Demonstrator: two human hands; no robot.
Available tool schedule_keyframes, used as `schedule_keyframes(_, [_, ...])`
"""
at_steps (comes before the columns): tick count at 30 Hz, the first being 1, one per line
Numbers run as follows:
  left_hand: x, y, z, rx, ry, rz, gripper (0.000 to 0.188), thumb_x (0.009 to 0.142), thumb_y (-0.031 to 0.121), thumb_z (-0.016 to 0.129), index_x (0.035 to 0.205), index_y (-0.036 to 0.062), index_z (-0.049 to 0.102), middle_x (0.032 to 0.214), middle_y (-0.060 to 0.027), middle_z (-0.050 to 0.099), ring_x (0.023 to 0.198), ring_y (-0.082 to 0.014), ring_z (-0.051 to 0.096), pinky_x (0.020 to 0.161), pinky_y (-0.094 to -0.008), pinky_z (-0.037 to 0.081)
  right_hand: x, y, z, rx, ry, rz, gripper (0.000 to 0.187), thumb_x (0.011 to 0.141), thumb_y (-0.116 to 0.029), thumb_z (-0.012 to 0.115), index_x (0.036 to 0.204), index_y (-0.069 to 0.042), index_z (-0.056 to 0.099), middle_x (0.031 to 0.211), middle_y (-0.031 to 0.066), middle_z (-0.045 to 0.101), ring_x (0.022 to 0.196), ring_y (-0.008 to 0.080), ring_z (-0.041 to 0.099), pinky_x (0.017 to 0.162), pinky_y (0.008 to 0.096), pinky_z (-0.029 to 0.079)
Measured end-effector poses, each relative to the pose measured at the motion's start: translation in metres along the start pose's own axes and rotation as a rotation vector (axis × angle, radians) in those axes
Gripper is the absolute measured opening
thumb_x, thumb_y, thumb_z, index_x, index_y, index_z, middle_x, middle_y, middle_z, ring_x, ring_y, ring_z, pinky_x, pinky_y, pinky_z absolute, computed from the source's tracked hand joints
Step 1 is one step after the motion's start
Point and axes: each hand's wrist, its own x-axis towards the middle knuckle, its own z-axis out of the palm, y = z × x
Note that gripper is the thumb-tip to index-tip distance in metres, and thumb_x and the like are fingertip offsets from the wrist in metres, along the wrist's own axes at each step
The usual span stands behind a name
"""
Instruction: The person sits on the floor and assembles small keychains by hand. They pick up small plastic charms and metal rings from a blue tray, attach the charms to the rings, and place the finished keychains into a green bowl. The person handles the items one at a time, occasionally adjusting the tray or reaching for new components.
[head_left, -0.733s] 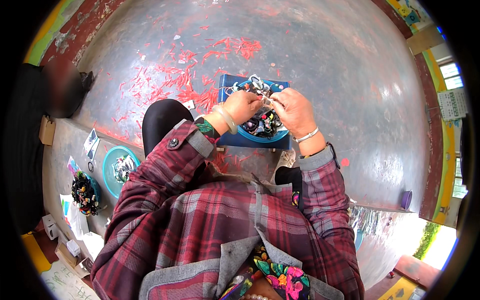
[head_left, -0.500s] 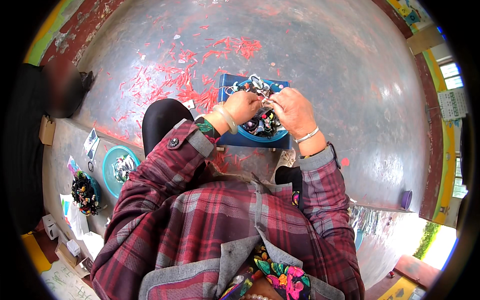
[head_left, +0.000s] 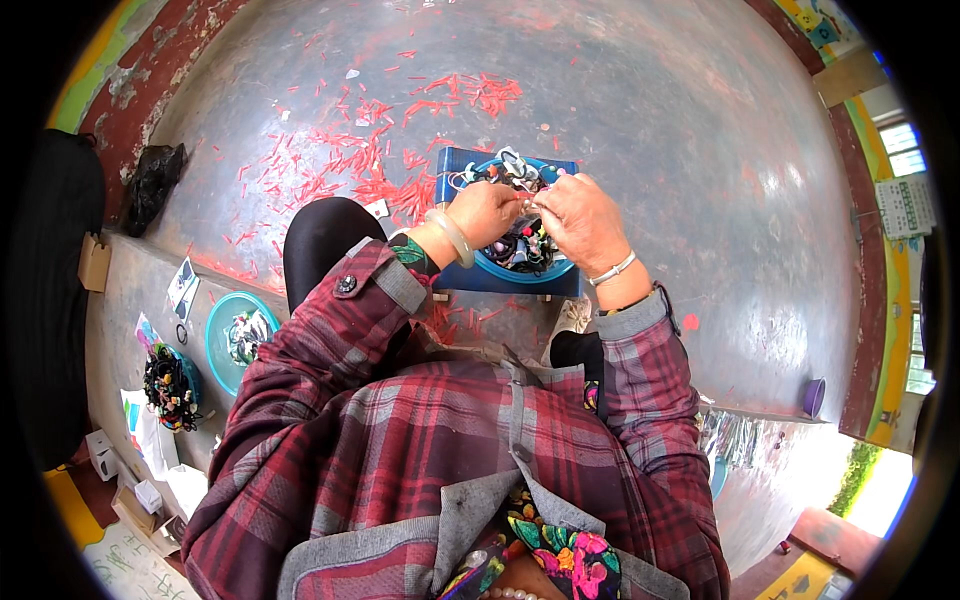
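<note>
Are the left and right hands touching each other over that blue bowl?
Touching. In the head view, the fingertips of the left hand and right hand meet with no gap, pinching something small above the blue bowl.

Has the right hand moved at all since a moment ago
No. The right hand sits over the same spot of the blue bowl, fingertips meeting the left hand as before.

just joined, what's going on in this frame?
A seated person in a plaid shirt works over a blue bowl of small mixed-colour pieces, set on a blue stool. The left hand and right hand meet above it, pinching something too small to identify. Red scraps litter the grey floor; a teal bowl sits at the person's left.
</note>
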Motion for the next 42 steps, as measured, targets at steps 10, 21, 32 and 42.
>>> schedule_keyframes(10, [-0.001,0.004,0.002,-0.102,-0.061,0.019,0.027,0.087,0.017,0.050,0.104,-0.0012,0.060,0.075,-0.0137,0.064,0.067,-0.0165,0.061,0.062,-0.0299,0.048,-0.001,-0.002,0.008,-0.044,-0.032,-0.049,0.010,0.067,-0.010,0.062,0.073,-0.009,0.054,0.077,0.0069,0.054,0.078,0.0275,0.052,0.066,0.0382,0.045])
schedule_keyframes(21, [0.003,-0.003,0.003,-0.160,-0.071,-0.073,0.029,0.088,0.019,0.050,0.103,-0.0034,0.060,0.075,-0.0107,0.064,0.066,-0.0138,0.060,0.062,-0.0282,0.048,-0.001,0.004,0.002,0.549,-0.039,0.233,0.025,0.068,0.002,0.063,0.091,-0.004,0.055,0.093,0.0097,0.054,0.077,0.0213,0.058,0.064,0.0300,0.049])
schedule_keyframes(32, [0.004,-0.007,0.004,-0.169,-0.100,-0.049,0.028,0.087,0.016,0.050,0.103,-0.0050,0.059,0.079,-0.0113,0.064,0.070,-0.0136,0.061,0.063,-0.0274,0.050,-0.001,0.008,-0.002,0.484,0.032,0.167,0.011,0.072,-0.010,0.063,0.081,-0.004,0.065,0.082,0.0089,0.060,0.075,0.0232,0.058,0.066,0.0308,0.047])
schedule_keyframes(42, [-0.001,0.006,0.002,-0.198,-0.124,-0.014,0.027,0.089,0.017,0.050,0.105,-0.0032,0.059,0.081,-0.0112,0.065,0.070,-0.0129,0.061,0.064,-0.0272,0.050,0.001,0.001,-0.001,0.080,0.078,0.076,0.006,0.067,-0.011,0.062,0.070,-0.007,0.064,0.096,0.0104,0.060,0.096,0.0305,0.051,0.079,0.0388,0.043])
